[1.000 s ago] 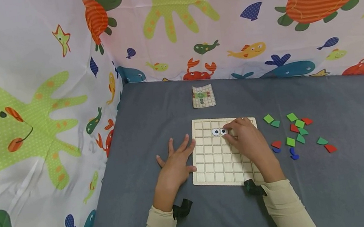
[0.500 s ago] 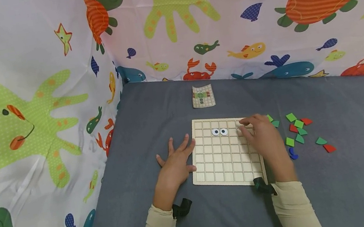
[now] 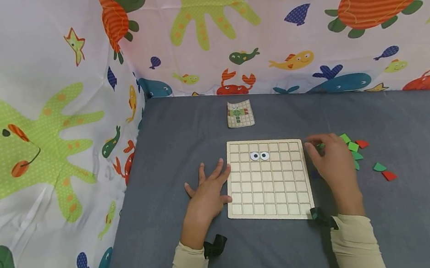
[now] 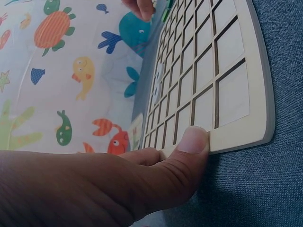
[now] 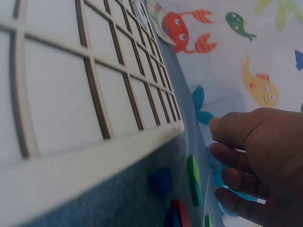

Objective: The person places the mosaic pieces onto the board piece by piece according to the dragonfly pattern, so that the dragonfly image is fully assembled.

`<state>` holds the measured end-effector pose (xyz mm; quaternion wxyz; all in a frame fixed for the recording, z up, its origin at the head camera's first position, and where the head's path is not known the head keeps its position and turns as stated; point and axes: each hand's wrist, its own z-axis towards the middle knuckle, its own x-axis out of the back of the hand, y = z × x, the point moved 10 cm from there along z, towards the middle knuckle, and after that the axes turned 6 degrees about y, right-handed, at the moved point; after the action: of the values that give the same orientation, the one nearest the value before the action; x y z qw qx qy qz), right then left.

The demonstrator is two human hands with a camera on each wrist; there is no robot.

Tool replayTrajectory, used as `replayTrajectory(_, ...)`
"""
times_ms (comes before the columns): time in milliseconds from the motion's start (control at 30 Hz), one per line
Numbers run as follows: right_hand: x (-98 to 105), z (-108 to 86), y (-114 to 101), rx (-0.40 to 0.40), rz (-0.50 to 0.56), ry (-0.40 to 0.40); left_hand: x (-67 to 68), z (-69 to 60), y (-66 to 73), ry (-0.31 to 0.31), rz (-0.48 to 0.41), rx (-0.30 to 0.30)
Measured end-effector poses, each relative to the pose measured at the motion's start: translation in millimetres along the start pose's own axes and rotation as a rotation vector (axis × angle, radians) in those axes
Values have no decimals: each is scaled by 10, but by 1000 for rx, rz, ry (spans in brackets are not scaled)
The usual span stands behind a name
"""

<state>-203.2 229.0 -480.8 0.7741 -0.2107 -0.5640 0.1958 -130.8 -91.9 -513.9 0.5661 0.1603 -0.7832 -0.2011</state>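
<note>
A wooden grid board (image 3: 266, 182) lies on the grey cloth, with two round eye pieces (image 3: 259, 156) side by side in its upper part. My left hand (image 3: 206, 198) has its fingers spread at the board's left edge, the thumb touching the rim, as the left wrist view (image 4: 156, 182) also shows. Just right of the board, my right hand (image 3: 334, 162) hovers over the loose pieces with fingers loosely bent and nothing between them in the right wrist view (image 5: 255, 161). Beneath it lie green pieces (image 5: 194, 179) and a red piece (image 5: 181, 213).
Beyond the board lies a small pattern card (image 3: 240, 114). Right of my right hand are light green squares (image 3: 353, 146), a red piece (image 3: 389, 175) and a dark green piece (image 3: 379, 167). A cloth printed with sea animals (image 3: 196, 67) rises behind the table and on the left.
My right hand has let go of the right eye piece and moved right, off the board to the loose pieces. The left hand has stayed at the board's edge.
</note>
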Motion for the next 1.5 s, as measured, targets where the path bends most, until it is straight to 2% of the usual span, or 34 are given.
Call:
replayTrajectory(333, 80, 14, 273, -106, -44, 3, -14, 5, -16, 0, -2, 4)
replayTrajectory(567, 116, 0, 420, -143, -70, 9, -18, 10, -20, -2, 2, 10)
replayTrajectory(833, 77, -17, 502, -192, -120, -36, -22, 8, -23, -9, 7, 11)
replayTrajectory(1500, 21, -15, 538, -188, -119, -24, -54, 23, -37, -18, 4, 1)
